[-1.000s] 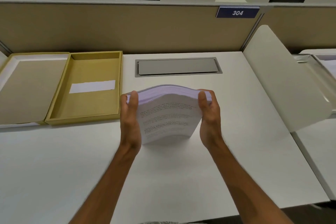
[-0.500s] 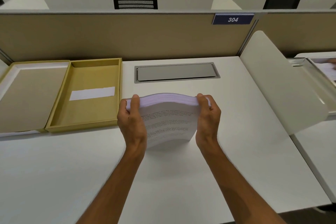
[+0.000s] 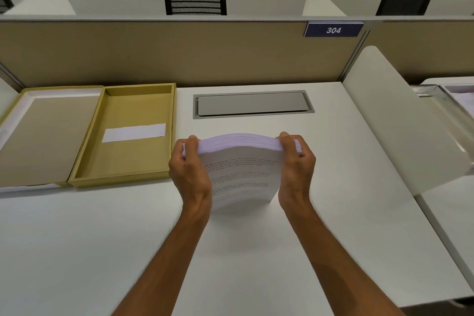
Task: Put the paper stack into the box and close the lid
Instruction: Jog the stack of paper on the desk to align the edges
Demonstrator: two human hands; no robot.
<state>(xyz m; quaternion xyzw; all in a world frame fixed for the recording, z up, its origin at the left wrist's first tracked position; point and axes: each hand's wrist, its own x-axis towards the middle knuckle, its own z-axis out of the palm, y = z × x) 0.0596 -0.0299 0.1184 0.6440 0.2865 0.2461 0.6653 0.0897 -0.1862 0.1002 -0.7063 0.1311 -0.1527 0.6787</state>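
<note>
A thick white paper stack (image 3: 243, 169) with printed text stands on its lower edge on the white desk, top edge bowed upward. My left hand (image 3: 191, 172) grips its left side and my right hand (image 3: 295, 169) grips its right side. To the left lies the open mustard-yellow box (image 3: 92, 146), a white label strip (image 3: 134, 132) on its floor. Its lid (image 3: 43, 136) lies flat, folded out to the left of the tray.
A grey cable hatch (image 3: 252, 104) is set into the desk behind the stack. A tan partition (image 3: 179, 51) closes the back, a white side divider (image 3: 400, 120) the right. Beyond the divider sits a clear tray (image 3: 451, 100). Black chairs stand behind the partition.
Both hands have closed tighter on the stack's sides, fingers curling over its top edge. The stack stays upright in the same spot on the desk.
</note>
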